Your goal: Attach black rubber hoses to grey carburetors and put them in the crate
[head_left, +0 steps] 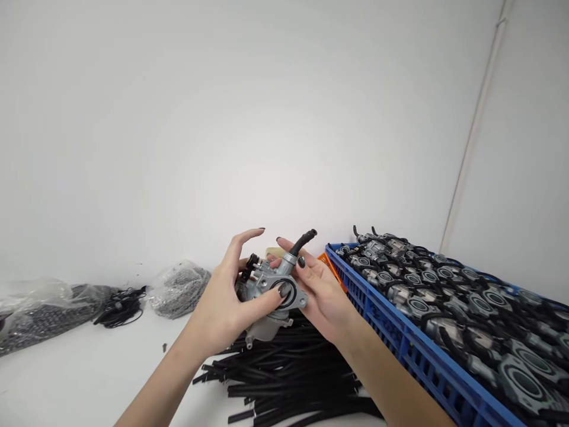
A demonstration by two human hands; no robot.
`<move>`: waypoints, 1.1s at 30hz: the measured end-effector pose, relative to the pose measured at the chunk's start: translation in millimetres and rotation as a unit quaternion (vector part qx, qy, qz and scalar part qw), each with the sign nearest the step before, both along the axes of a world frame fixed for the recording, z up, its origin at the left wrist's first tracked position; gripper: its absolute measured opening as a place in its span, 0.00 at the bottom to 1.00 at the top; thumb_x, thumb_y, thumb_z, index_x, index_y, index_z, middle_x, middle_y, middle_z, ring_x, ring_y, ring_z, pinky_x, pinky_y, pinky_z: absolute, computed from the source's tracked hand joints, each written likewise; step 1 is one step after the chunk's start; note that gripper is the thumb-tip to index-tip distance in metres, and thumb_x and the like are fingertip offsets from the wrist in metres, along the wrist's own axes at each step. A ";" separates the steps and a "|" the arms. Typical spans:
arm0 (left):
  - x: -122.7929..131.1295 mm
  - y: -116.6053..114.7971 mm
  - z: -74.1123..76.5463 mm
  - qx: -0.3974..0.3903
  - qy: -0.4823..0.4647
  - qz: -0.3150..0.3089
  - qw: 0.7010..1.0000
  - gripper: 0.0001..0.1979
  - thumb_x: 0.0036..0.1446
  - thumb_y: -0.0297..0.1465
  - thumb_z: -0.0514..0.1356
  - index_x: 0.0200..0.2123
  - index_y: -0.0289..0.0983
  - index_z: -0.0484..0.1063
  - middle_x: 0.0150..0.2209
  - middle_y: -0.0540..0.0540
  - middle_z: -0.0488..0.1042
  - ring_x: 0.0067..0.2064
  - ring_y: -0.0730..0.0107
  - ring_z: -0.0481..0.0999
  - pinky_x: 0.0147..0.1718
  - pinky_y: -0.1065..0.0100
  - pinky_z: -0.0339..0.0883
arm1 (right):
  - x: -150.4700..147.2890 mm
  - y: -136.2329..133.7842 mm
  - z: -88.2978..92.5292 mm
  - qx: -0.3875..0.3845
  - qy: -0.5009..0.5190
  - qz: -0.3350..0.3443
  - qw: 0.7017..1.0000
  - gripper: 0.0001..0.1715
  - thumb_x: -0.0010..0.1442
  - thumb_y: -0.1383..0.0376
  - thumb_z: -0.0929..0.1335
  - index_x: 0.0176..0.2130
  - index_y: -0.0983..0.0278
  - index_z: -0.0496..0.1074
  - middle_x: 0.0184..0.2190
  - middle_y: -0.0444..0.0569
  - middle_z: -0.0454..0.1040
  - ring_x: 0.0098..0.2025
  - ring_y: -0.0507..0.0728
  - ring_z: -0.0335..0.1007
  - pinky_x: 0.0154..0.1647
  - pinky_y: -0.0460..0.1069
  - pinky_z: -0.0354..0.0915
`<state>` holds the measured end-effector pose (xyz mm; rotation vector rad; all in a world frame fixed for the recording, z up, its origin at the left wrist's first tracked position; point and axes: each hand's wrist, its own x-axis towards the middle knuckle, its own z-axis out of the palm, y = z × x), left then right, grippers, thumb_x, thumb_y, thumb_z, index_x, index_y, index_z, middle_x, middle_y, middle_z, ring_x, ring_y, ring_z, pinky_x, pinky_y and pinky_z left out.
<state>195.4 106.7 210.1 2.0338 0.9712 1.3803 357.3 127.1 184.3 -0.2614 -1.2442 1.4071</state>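
- Gray metal part [265, 286], left of blue crate [400, 325]: round hole [290, 298], bent black tube [303, 242].
- Left hand [223, 299] grips it, thumb [267, 303] on hole.
- Right hand [323, 296] curls near tube; can't tell if pinching.

Open passage is noted over the left near part of the desk [75, 385], where a small dark piece [164, 347] is the only item, lying beside the left forearm. Farther left, a long clear bag [57, 311], a black cord bundle [119, 308] and a rounded clear bag [180, 290] form a low row before the far wall [267, 118]. Above these, and above both hands, the air is unobstructed. Beneath the left hand [222, 302] and right hand [322, 296], black tubes [288, 367] cover the desk. On the right, the blue crate's side [400, 332] obstructs low lateral movement; carburetors [429, 276] fill it, two hose ends projecting upward at its far end. An orange object [333, 270] narrows the gap between right hand and crate.
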 end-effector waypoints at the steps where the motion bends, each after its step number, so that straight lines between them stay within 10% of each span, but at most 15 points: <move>1: 0.4 -0.6 0.1 0.001 0.003 0.002 1.000 0.38 0.48 0.39 0.61 0.62 0.43 0.52 0.35 0.47 0.75 0.32 0.63 0.74 0.31 0.65 0.67 | 0.3 0.3 -0.4 0.005 -0.001 0.005 1.000 0.20 0.56 0.58 0.73 0.48 0.58 0.75 0.41 0.48 0.79 0.50 0.56 0.73 0.54 0.51 0.65; 26: 10.8 3.6 -4.4 0.006 0.026 0.039 0.999 0.38 0.46 0.37 0.63 0.61 0.43 0.56 0.31 0.50 0.75 0.30 0.65 0.73 0.31 0.66 0.67 | 3.3 5.1 1.2 -0.045 0.004 -0.065 0.997 0.14 0.49 0.63 0.77 0.34 0.65 0.74 0.36 0.49 0.78 0.45 0.55 0.74 0.48 0.48 0.67; 33: 4.2 8.0 -2.8 0.006 0.021 0.058 0.998 0.37 0.47 0.39 0.61 0.61 0.43 0.57 0.34 0.48 0.76 0.30 0.64 0.73 0.31 0.65 0.67 | 5.0 11.6 -1.7 -0.009 0.001 0.041 0.999 0.20 0.59 0.56 0.71 0.49 0.61 0.73 0.42 0.49 0.78 0.49 0.55 0.72 0.51 0.49 0.66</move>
